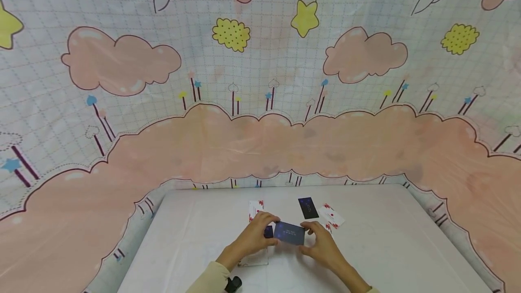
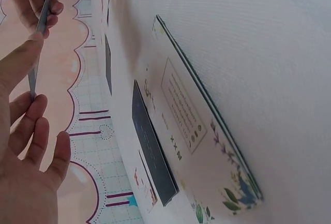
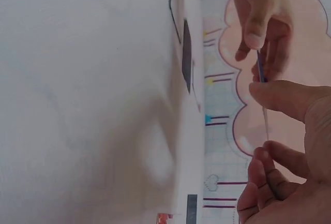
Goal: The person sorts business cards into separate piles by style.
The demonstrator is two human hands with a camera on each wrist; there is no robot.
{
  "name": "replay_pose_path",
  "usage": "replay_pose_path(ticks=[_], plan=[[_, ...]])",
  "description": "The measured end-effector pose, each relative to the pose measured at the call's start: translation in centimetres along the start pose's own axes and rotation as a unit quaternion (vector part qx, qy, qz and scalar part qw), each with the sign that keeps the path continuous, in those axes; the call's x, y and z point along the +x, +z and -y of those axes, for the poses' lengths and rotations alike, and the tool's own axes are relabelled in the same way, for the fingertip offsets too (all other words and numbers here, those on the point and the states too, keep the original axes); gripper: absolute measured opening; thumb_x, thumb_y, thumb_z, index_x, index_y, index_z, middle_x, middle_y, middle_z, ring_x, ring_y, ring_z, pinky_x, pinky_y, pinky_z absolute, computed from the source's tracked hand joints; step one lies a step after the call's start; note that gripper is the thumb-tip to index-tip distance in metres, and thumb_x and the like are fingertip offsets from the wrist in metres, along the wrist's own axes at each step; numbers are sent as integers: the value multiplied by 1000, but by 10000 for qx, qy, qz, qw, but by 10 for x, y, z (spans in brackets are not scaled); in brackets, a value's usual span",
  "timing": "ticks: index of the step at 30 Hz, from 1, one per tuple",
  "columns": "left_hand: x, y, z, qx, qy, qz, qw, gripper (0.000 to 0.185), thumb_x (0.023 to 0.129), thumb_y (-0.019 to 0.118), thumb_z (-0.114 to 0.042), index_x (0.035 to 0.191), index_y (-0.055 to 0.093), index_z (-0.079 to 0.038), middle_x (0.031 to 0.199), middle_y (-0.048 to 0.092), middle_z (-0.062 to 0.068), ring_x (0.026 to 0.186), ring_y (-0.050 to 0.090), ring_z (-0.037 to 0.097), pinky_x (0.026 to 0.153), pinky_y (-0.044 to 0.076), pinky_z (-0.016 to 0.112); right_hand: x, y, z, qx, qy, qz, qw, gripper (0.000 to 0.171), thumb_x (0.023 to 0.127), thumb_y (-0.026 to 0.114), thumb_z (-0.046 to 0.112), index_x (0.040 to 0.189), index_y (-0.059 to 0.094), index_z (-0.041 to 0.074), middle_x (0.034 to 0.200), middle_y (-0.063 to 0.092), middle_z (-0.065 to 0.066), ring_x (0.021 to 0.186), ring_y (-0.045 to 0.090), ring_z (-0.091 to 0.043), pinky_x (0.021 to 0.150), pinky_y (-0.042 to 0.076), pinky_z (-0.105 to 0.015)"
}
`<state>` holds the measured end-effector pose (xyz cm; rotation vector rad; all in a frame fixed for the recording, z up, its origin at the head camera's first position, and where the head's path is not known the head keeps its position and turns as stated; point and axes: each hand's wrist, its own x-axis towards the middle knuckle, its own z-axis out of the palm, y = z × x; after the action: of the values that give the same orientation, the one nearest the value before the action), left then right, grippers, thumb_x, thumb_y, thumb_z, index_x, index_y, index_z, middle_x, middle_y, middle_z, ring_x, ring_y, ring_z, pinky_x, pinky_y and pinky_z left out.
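Observation:
A dark blue card [image 1: 289,233] with small pale print is held up above the table between both hands. My left hand [image 1: 258,235] pinches its left end between thumb and fingers. At the right end, the thumb and fingers of my right hand [image 1: 322,244] pinch the card too. Both wrist views show the card edge-on, as a thin strip [image 2: 37,63]. Below the left hand lie a white card with printed flowers [image 2: 181,115], a dark card [image 2: 150,141] and a white card with red marks [image 2: 146,180].
On the white table [image 1: 195,229], a black card [image 1: 308,208] and a white card with red flowers [image 1: 332,215] lie at the back right. A small black object [image 1: 234,284] is near the left sleeve. A cloud-patterned cloth [image 1: 260,148] hangs behind the table.

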<state>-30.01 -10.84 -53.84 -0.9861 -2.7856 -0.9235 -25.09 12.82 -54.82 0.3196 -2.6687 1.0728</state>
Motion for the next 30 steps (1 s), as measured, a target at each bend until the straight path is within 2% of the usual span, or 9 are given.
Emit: replay_pose_path(ticks=[7,13,18,25,30], plan=[[-5,-4,-2,-74,-118,-100,9999,58,82,80,-30,133,57,-15,134,56,1,127,48,22,108,42,48,2,-5,3,163,106,-113,9997,55,63,90,14,114,67,13,105,64,5,96,57,-18,76,44,-26],[-12,-11,-1,-80,-24,-269,9996,57,83,79,-29,133,57,-16,134,55,1,126,49,22,109,41,49,6,-4,7,163,209,-117,9996,57,64,91,19,116,66,16,106,63,7,101,57,-16,81,45,-30],[-17,-16,1,-95,32,-506,9987,57,82,79,-30,132,57,-14,132,55,1,124,49,21,106,44,47,11,-2,9,140,96,-121,9998,58,65,91,20,117,66,16,107,62,7,102,58,-16,82,46,-32],[-27,-21,7,-179,-241,-611,9977,56,82,79,-32,131,57,-15,134,54,3,126,49,23,107,43,49,19,2,16,232,-179,36,9996,57,67,90,20,119,66,14,109,62,4,102,56,-18,79,46,-31],[-33,-24,13,-196,-326,-711,9967,56,82,79,-31,131,58,-14,132,55,1,125,49,22,106,43,48,24,6,21,172,-541,166,9982,56,69,87,18,120,66,12,112,62,3,102,56,-18,82,49,-35]])
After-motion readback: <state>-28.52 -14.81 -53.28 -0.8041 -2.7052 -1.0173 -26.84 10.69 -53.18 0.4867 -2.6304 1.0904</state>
